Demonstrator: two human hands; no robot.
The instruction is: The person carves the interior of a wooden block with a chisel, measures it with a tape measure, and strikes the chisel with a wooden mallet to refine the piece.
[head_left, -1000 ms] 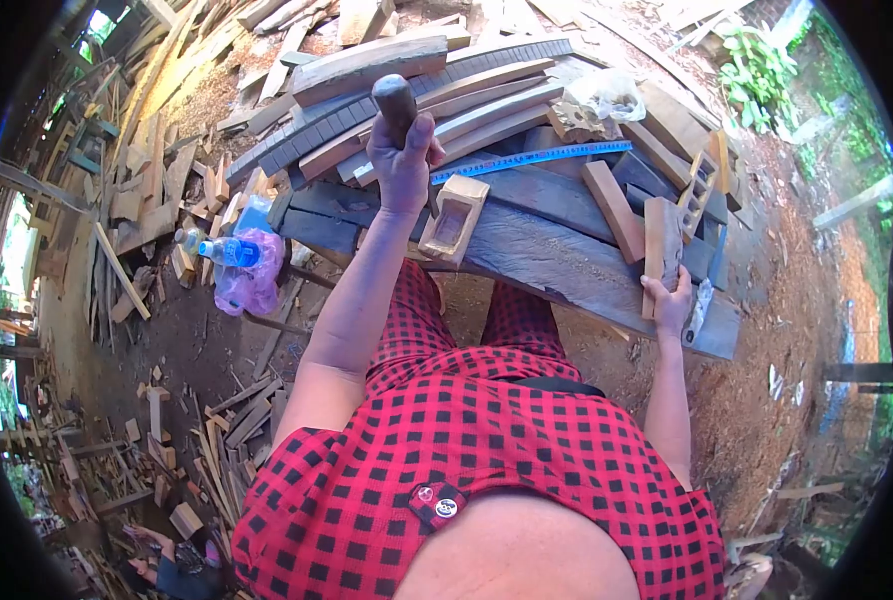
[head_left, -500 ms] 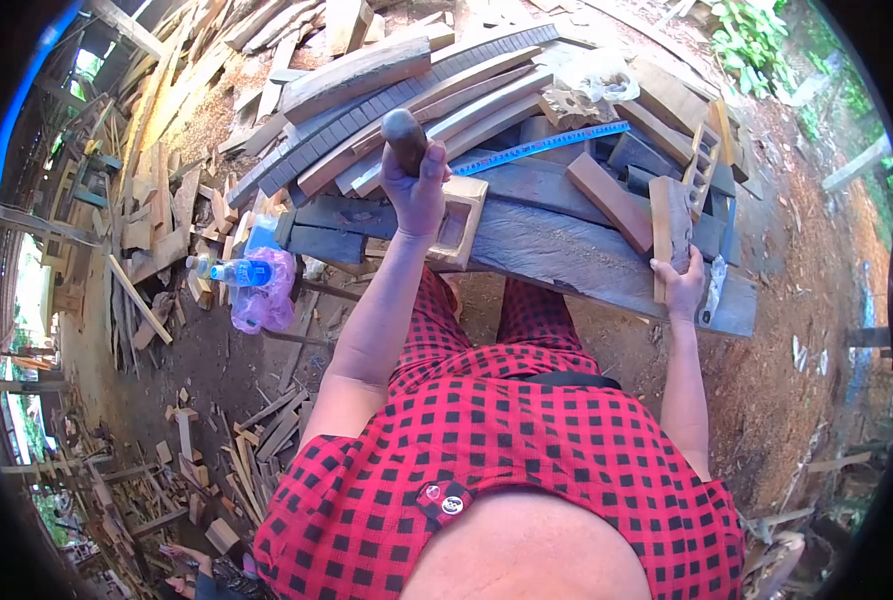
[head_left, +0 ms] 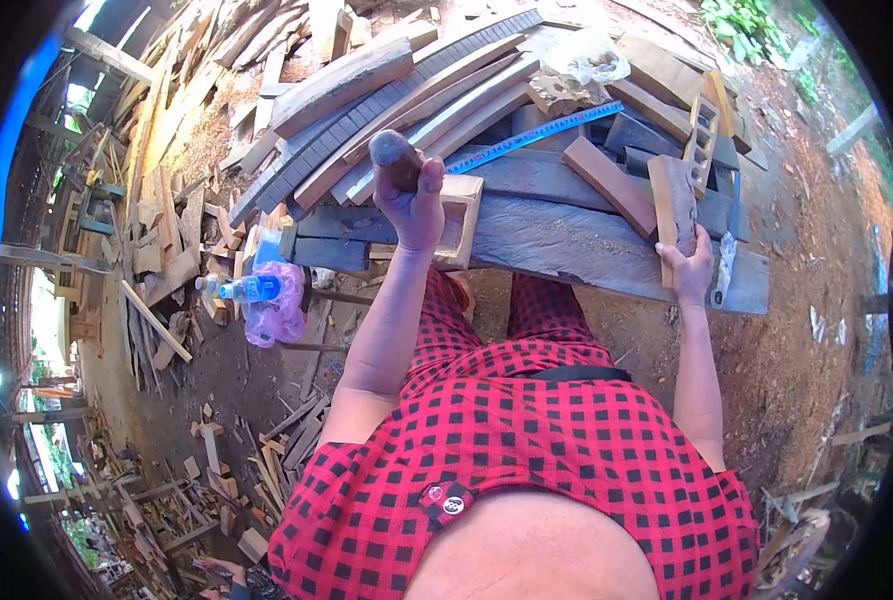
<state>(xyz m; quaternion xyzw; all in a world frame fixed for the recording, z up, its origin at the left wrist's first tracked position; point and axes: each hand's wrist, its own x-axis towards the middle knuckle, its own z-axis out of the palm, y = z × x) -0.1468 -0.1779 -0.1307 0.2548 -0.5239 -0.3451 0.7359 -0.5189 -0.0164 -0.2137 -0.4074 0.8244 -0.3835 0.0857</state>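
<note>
My left hand (head_left: 416,208) is raised over the bench, its fingers wrapped round a dark rounded tool handle (head_left: 394,160). Below and beside it lies a light wooden frame piece (head_left: 458,220) with a rectangular opening. On the right, my right hand (head_left: 685,265) grips the near end of a wooden block (head_left: 670,200), above the dark plank bench (head_left: 566,245). A reddish wooden piece (head_left: 611,187) lies just left of that block. A blue measuring tape (head_left: 536,135) stretches across the wood between my hands.
Long boards (head_left: 346,85) are stacked at the back. A plastic bag (head_left: 591,58) rests near them. At the left are a bottle (head_left: 250,289) and a pink bag (head_left: 284,310). A clear-handled tool (head_left: 725,268) lies by my right hand. Another person's hand (head_left: 221,570) shows at the lower left.
The raised handle in my left hand has tilted further left. My right hand still holds the block, with its fingers slightly shifted. The whole view has moved a little.
</note>
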